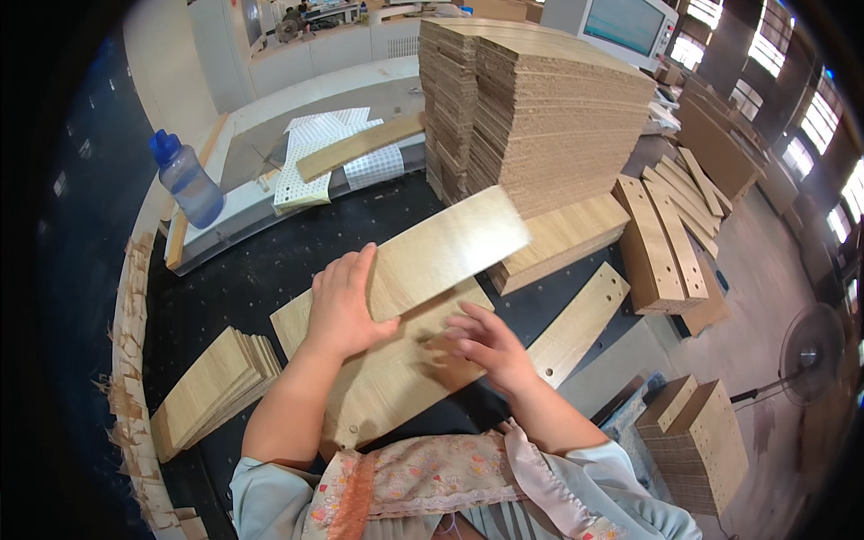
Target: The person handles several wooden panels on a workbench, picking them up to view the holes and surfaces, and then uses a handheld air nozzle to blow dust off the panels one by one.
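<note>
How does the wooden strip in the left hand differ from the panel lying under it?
The strip, gripped by the left hand, is lifted, narrower and blurred. The panel lies flat on the black table, is wider, shows drilled holes, and the right hand rests on it. Both are pale wood-grain boards.

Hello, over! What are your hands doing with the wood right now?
Left hand gripping light wood strip, lifted. Right hand flat on wood panel beneath. Tall board stack just behind.
</note>
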